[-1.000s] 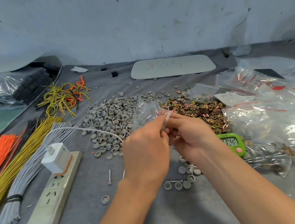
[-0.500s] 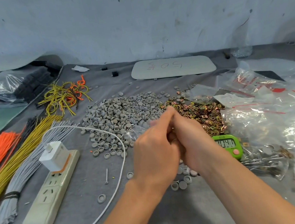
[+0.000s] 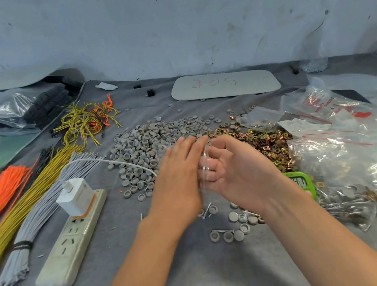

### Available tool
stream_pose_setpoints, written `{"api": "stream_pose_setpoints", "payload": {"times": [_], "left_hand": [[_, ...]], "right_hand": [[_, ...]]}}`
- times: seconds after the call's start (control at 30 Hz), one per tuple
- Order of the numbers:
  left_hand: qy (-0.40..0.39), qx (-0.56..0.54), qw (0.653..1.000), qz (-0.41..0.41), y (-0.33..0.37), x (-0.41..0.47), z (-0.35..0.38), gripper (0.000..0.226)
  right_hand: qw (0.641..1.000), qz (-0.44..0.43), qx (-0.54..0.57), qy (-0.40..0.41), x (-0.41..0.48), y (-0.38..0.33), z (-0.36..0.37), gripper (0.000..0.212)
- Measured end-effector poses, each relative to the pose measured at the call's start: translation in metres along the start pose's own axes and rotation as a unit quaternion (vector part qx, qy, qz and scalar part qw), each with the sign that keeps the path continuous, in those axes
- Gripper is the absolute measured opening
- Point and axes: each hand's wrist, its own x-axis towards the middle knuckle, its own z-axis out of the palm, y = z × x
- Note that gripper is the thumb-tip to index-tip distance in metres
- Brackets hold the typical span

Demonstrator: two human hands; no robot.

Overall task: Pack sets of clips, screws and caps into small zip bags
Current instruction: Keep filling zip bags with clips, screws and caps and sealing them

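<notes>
Over the middle of the table, my left hand (image 3: 177,179) and my right hand (image 3: 240,170) meet around a small clear zip bag (image 3: 205,162). Left fingers lie straight and flat against the bag. My right hand cups it from the other side with curled fingers. The bag's contents are hidden. Behind the hands lies a pile of grey caps (image 3: 150,142), and to its right a pile of brass clips (image 3: 265,141). A few loose caps and screws (image 3: 237,229) lie under my wrists. A clear bag of screws (image 3: 344,202) rests at the right.
A power strip (image 3: 71,238) with a white charger (image 3: 75,195) lies at the left, beside bundles of orange, yellow and grey wires (image 3: 23,185). A green timer (image 3: 301,181) sits behind my right wrist. Empty zip bags (image 3: 348,148) pile up at the right. A white board (image 3: 225,84) lies at the back.
The bag was held up by both hands' fingertips a second ago. Then the hands closed together, and now the left fingers have straightened and lie flat against the bag.
</notes>
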Motion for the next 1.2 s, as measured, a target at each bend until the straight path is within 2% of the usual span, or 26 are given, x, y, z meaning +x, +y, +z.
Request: {"api": "stream_pose_setpoints", "payload": {"times": [0.1, 0.2, 0.23, 0.3, 0.37, 0.47, 0.6, 0.7, 0.77, 0.83, 0.87, 0.93, 0.97, 1.03, 1.1, 1.2], "left_hand": [[0.076, -0.03, 0.997, -0.013, 0.002, 0.006, 0.003, 0.081], [0.085, -0.033, 0.995, -0.043, 0.003, 0.006, 0.009, 0.072], [0.086, -0.031, 0.994, -0.058, 0.001, 0.006, 0.01, 0.069], [0.08, -0.028, 0.992, -0.096, -0.002, 0.006, 0.011, 0.067], [0.08, -0.038, 0.988, -0.127, -0.007, 0.008, 0.009, 0.061], [0.11, -0.111, 0.973, -0.171, -0.015, 0.013, 0.002, 0.047], [0.159, -0.204, 0.927, -0.273, -0.026, 0.013, -0.012, 0.051], [0.202, -0.241, 0.891, -0.328, -0.034, 0.013, -0.021, 0.047], [0.214, -0.238, 0.884, -0.34, -0.038, 0.015, -0.023, 0.046], [0.205, -0.216, 0.893, -0.337, -0.039, 0.015, -0.024, 0.051], [0.193, -0.197, 0.902, -0.333, -0.04, 0.015, -0.024, 0.055], [0.17, -0.166, 0.915, -0.325, -0.04, 0.017, -0.025, 0.059], [0.166, -0.161, 0.917, -0.324, -0.041, 0.018, -0.025, 0.057], [0.169, -0.168, 0.915, -0.326, -0.042, 0.019, -0.026, 0.05], [0.169, -0.174, 0.913, -0.329, -0.044, 0.019, -0.028, 0.046], [0.17, -0.179, 0.91, -0.333, -0.047, 0.015, -0.027, 0.042]], "right_hand": [[0.999, 0.005, -0.027, 0.026, 0.001, -0.004, 0.0, 0.022], [0.984, -0.001, -0.091, 0.154, 0.004, -0.006, -0.006, 0.036], [0.967, -0.015, -0.121, 0.222, 0.005, -0.005, -0.01, 0.036], [0.912, -0.051, -0.224, 0.339, 0.011, -0.005, -0.017, 0.023], [0.855, -0.09, -0.344, 0.379, 0.021, -0.008, -0.023, 0.012], [0.784, -0.119, -0.51, 0.334, 0.051, -0.022, -0.028, 0.03], [0.675, -0.06, -0.699, 0.23, 0.118, -0.043, -0.021, 0.047], [0.591, -0.032, -0.793, 0.143, 0.169, -0.043, -0.008, 0.055], [0.574, -0.012, -0.81, 0.12, 0.199, -0.039, -0.006, 0.076], [0.578, 0.024, -0.808, 0.112, 0.223, -0.032, -0.009, 0.096], [0.568, 0.038, -0.815, 0.11, 0.23, -0.029, -0.011, 0.101], [0.529, 0.035, -0.841, 0.111, 0.241, -0.025, -0.01, 0.097], [0.517, 0.016, -0.849, 0.106, 0.244, -0.024, -0.008, 0.088], [0.526, -0.02, -0.845, 0.093, 0.248, -0.022, -0.004, 0.067], [0.536, -0.021, -0.841, 0.071, 0.246, -0.02, -0.001, 0.058], [0.494, -0.02, -0.868, 0.036, 0.239, -0.016, 0.003, 0.039]]}}
